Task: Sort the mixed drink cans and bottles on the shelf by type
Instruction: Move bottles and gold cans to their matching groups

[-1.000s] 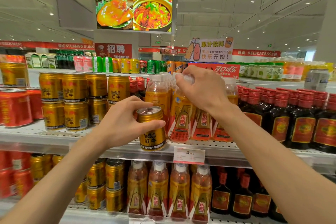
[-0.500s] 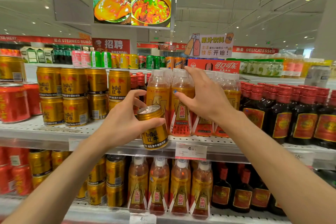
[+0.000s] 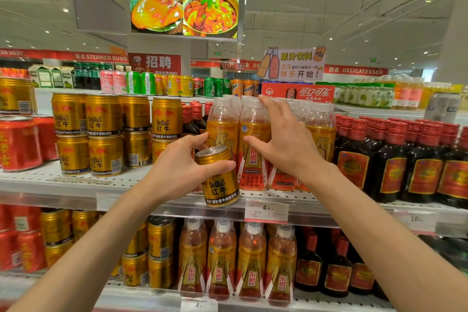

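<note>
My left hand point(image 3: 177, 167) grips a gold Red Bull can point(image 3: 221, 182), tilted, just in front of the middle shelf's edge point(image 3: 63, 185). Behind the can stands a row of orange drink bottles point(image 3: 222, 126) with clear tops. My right hand point(image 3: 283, 142) is spread against these bottles, its thumb on the label of one bottle point(image 3: 253, 167) and its forefinger up at the caps. All the bottles stand upright. Stacked gold Red Bull cans point(image 3: 103, 132) fill the shelf to the left.
Dark bottles with red caps point(image 3: 395, 159) stand right of the orange ones, and a few more point(image 3: 195, 116) behind the can stacks. Red cans point(image 3: 20, 144) sit far left. A price tag point(image 3: 266, 210) hangs on the shelf edge. The lower shelf holds the same drinks.
My right hand set the tilted orange bottle upright and slid from its cap down to its body, fingers now spread. My left hand kept the gold can and tilted it slightly.
</note>
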A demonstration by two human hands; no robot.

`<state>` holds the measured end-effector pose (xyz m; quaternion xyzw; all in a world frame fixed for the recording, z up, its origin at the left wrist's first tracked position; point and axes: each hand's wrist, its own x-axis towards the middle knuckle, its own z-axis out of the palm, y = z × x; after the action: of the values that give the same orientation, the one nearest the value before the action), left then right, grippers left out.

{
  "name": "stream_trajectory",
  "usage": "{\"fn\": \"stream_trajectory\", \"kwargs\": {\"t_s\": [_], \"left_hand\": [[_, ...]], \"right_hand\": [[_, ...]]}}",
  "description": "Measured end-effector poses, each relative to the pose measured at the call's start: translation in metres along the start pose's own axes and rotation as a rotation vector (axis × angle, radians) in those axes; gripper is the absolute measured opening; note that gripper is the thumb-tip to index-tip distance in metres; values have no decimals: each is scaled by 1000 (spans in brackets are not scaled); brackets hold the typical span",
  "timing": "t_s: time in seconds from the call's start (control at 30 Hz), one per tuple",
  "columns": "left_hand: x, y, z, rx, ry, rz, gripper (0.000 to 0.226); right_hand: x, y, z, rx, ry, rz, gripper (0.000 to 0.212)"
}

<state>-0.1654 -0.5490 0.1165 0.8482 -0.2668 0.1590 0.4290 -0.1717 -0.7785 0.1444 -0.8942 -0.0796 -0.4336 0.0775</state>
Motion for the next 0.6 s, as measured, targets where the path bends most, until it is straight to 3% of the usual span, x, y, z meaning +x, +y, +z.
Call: {"fn": "stream_trajectory", "kwargs": {"t_s": [0.27, 0.47, 0.6], "left_hand": [[-5, 1, 4, -45, 44, -22, 95], [-17, -5, 7, -190, 74, -32, 76], [-22, -10, 11, -271, 49, -45, 65]], "right_hand": [[-7, -3, -5, 59, -22, 3, 85], [-39, -7, -20, 270, 41, 41, 58], [-65, -11, -23, 377, -52, 128, 42]]}}
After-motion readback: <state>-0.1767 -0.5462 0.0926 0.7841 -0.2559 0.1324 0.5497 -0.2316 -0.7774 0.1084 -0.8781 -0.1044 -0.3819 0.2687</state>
